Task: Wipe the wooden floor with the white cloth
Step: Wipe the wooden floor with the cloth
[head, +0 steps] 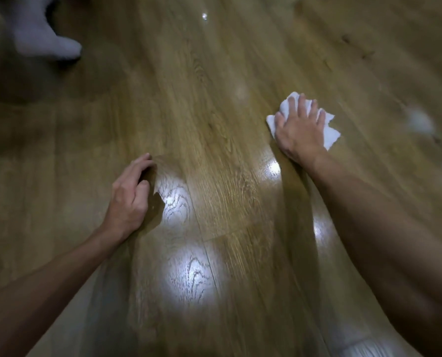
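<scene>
Right hand (298,130): palm down, fingers (303,105) spread and pressed flat on the white cloth (330,136); pressing rather than clasping, no fingers curled under the fabric that can be seen.

White cloth: crumpled, lying on the wooden floor (214,104) at upper right of centre. Edges show beyond the fingertips at the top, beside the thumb on the left, and as a loose corner at the lower right of the hand.

Left hand (131,199): empty, holding nothing. Fingers loosely bent, fingertips and heel of the palm resting on the boards, well apart from the cloth, to its lower left.

Forearms: both bare, reaching in from the bottom corners.

Wooden floor: brown planks with visible grain, seams running diagonally. Glossy; several bright reflected light patches (189,276) lie between and below the two hands.

Pale grey object (42,32): upper left corner, blurred, standing on the floor; identity unclear.

Pale smudges (420,122): right edge, blurred, cannot be told.
</scene>
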